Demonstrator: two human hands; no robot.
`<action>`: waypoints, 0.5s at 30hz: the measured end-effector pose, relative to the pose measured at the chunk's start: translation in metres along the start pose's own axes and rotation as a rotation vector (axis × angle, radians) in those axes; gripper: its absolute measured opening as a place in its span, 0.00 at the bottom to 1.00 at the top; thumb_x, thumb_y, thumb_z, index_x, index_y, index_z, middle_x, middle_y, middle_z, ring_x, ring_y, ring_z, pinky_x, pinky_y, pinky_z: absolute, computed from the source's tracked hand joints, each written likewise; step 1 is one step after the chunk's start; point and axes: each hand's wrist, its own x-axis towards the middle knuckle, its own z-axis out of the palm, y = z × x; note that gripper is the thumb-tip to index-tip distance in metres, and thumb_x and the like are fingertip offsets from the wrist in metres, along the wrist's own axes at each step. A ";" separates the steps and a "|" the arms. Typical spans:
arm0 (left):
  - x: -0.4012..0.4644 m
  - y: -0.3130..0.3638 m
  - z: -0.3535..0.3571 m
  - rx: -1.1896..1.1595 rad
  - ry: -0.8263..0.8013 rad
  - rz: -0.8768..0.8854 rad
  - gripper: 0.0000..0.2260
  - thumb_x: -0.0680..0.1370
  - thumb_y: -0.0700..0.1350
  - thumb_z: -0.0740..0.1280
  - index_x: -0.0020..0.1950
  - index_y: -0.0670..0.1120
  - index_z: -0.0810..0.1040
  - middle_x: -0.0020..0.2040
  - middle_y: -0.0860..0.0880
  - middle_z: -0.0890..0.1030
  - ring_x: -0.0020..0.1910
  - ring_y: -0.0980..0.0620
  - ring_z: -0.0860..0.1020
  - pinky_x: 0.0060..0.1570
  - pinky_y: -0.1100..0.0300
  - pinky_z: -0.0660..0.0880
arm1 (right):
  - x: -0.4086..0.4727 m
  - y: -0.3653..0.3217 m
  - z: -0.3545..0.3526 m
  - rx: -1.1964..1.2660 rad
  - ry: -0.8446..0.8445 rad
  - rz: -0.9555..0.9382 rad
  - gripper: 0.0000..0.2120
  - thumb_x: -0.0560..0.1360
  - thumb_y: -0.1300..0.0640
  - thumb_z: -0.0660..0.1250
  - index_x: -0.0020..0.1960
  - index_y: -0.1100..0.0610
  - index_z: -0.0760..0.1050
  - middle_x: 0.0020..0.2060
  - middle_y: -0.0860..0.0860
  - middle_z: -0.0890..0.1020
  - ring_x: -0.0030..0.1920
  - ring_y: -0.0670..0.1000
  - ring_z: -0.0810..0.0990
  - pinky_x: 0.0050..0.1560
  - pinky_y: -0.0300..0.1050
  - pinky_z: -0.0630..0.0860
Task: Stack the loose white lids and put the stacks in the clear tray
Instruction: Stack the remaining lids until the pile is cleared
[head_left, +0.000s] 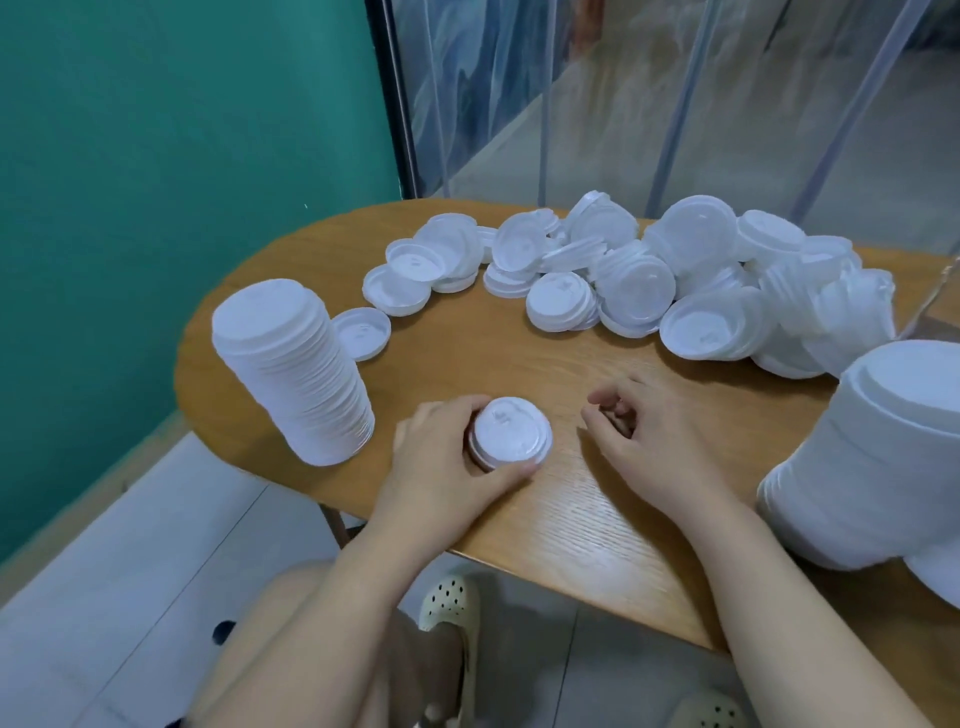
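Head view, left hand (441, 457) gripping small lid stack (511, 434), right hand (644, 431) loosely curled

The left hand (447, 457) gripped a short stack of lids (510, 432) on the table (571, 530), just left of the right hand (641, 441), which rested on the tabletop apart from it. A tall stack (293, 371) stood left of the left hand, with a single lid (362, 332) touching its far side. Beyond both hands lay the loose lid pile (623, 275). Another tall stack (872, 462) stood right of the right hand
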 end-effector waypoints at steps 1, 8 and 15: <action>0.001 0.000 0.001 0.026 0.004 0.032 0.29 0.69 0.67 0.76 0.67 0.60 0.74 0.60 0.66 0.72 0.65 0.59 0.66 0.67 0.57 0.63 | 0.000 -0.002 0.000 0.006 -0.004 0.004 0.01 0.78 0.53 0.71 0.49 0.50 0.81 0.42 0.42 0.75 0.45 0.36 0.76 0.43 0.30 0.67; 0.001 -0.007 0.004 0.123 0.104 0.061 0.29 0.72 0.69 0.68 0.69 0.56 0.72 0.62 0.61 0.72 0.65 0.58 0.66 0.63 0.63 0.56 | 0.034 -0.040 0.002 0.121 -0.131 -0.113 0.03 0.80 0.55 0.71 0.52 0.51 0.83 0.46 0.42 0.80 0.47 0.34 0.77 0.46 0.29 0.70; 0.009 -0.018 -0.005 0.088 0.178 -0.015 0.26 0.73 0.66 0.70 0.66 0.57 0.73 0.60 0.61 0.72 0.61 0.57 0.67 0.62 0.61 0.62 | 0.124 -0.074 0.070 0.015 -0.359 -0.348 0.07 0.80 0.53 0.72 0.58 0.49 0.83 0.52 0.44 0.81 0.52 0.43 0.77 0.51 0.36 0.68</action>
